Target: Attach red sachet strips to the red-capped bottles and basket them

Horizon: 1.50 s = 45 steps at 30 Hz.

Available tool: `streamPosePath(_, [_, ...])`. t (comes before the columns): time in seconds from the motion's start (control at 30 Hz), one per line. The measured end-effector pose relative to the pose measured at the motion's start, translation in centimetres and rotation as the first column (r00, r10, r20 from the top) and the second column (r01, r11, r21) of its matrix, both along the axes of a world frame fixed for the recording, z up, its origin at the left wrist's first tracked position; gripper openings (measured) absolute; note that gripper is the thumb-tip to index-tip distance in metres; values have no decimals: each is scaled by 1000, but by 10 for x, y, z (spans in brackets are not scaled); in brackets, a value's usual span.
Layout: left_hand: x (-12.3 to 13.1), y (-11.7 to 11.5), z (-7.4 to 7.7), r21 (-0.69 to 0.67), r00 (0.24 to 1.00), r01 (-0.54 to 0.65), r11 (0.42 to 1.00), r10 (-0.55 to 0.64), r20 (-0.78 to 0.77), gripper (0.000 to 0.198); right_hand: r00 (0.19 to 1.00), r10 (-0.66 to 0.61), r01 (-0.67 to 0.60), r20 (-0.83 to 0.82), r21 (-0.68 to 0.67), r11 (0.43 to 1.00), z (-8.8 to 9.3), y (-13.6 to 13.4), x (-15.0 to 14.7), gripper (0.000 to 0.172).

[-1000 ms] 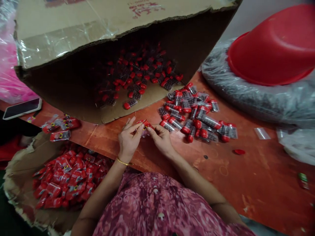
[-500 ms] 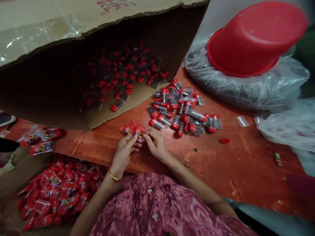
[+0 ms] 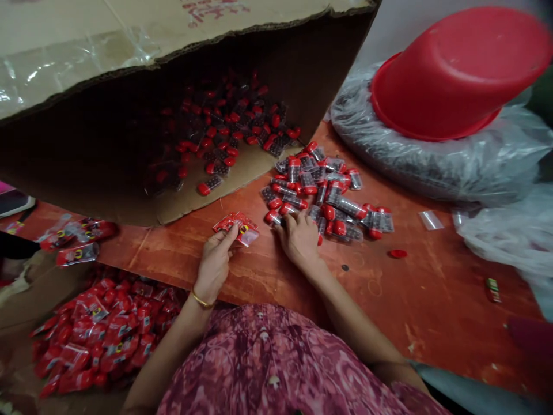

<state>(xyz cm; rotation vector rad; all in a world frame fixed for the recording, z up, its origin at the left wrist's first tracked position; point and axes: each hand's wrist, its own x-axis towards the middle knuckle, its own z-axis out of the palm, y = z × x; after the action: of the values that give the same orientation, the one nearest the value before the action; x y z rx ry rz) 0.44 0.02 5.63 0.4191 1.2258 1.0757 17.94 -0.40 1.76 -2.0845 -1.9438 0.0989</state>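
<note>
My left hand (image 3: 215, 259) pinches red printed plastic packets (image 3: 247, 231) between thumb and fingers, just above the table. One packet has a clear section at its near end. My right hand (image 3: 301, 241) lies over the near left edge of a pile of small clear tubes with red caps (image 3: 345, 206). Its fingers are apart and touch the tubes; the fingertips are partly hidden among them. Dark contents show through the tube walls.
A large cardboard box (image 3: 181, 213) lies open towards me with more red-capped tubes inside. Filled red packets (image 3: 93, 331) are heaped at lower left. A red bucket (image 3: 449, 80) stands upside down on a plastic bag (image 3: 415, 167). A loose red cap (image 3: 397, 253) lies on the red table (image 3: 415, 305).
My right hand has let go of the red packets and moved right onto the pile of tubes. My left hand still holds the packets in nearly the same place.
</note>
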Motion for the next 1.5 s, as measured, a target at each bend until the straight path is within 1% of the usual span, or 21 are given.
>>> streamPosePath(0.07, [1,1,3,-56,998,-7,998,10,57,31,1000,14,-14,17,-40,999,-2,-3,2,34])
streamPosePath(0.13, [1,2,5,-88,994,-4,996,14,110,23,999,26,-28,-33,-55,998,-5,-7,3,32])
streamPosePath(0.27, [1,2,3,-114,983,17,993,4,183,16,970,67,-85,-235,-66,994,-12,-14,9,23])
streamPosePath(0.33, [1,1,1,-119,982,31,992,-8,189,17,912,100,-120,-397,-26,992,-12,-19,14,22])
streamPosePath(0.37, [1,1,0,-114,983,36,993,-14,184,19,858,113,-133,-502,-4,991,-10,-22,16,23])
streamPosePath(0.4, [1,0,-1,-105,985,39,994,-20,174,22,781,122,-151,-612,4,989,-6,-26,18,25])
streamPosePath(0.47, [3,-2,-2,-76,991,41,996,-31,132,28,579,113,-234,-808,-32,972,6,-35,19,28])
streamPosePath(0.5, [4,-3,-2,-60,994,42,997,-36,104,30,480,89,-294,-873,-64,954,14,-40,19,29])
streamPosePath(0.53, [5,-3,-2,-43,996,46,998,-43,78,33,400,60,-352,-914,-93,931,22,-44,18,30])
streamPosePath(0.57, [6,-4,-1,-27,997,53,998,-51,58,34,345,37,-402,-938,-112,909,29,-47,16,31])
streamPosePath(0.6, [7,-5,-1,-10,997,61,998,-60,45,36,315,26,-433,-949,-119,893,36,-50,15,32])
streamPosePath(0.63, [9,-5,0,7,997,69,998,-69,38,37,305,30,-444,-952,-114,889,41,-51,13,32])
streamPosePath(0.73, [11,-7,3,52,995,99,994,-100,20,39,331,68,-444,-941,-92,891,48,-51,8,30])
streamPosePath(0.8, [11,-7,3,76,992,127,989,-127,-5,40,345,70,-461,-936,-104,881,48,-49,7,29])
streamPosePath(0.9, [10,-7,1,98,984,172,980,-167,-56,40,345,62,-488,-937,-122,864,46,-47,8,29])
streamPosePath(1.03, [7,-8,-3,119,971,226,967,-214,-104,37,317,24,-469,-948,-135,873,44,-47,8,29])
streamPosePath(1.17, [3,-7,-6,146,954,277,950,-255,-156,34,289,-35,-423,-957,-161,892,40,-48,8,30])
streamPosePath(1.27, [2,-6,-7,128,942,311,942,-287,-175,36,289,-44,-415,-956,-166,895,38,-49,8,31])
streamPosePath(1.4, [5,-6,-3,65,955,288,955,-281,-95,41,317,-4,-458,-948,-157,875,40,-51,8,29])
streamPosePath(1.5, [8,-6,0,49,955,290,956,-285,-83,42,321,20,-462,-947,-138,876,42,-52,8,28])
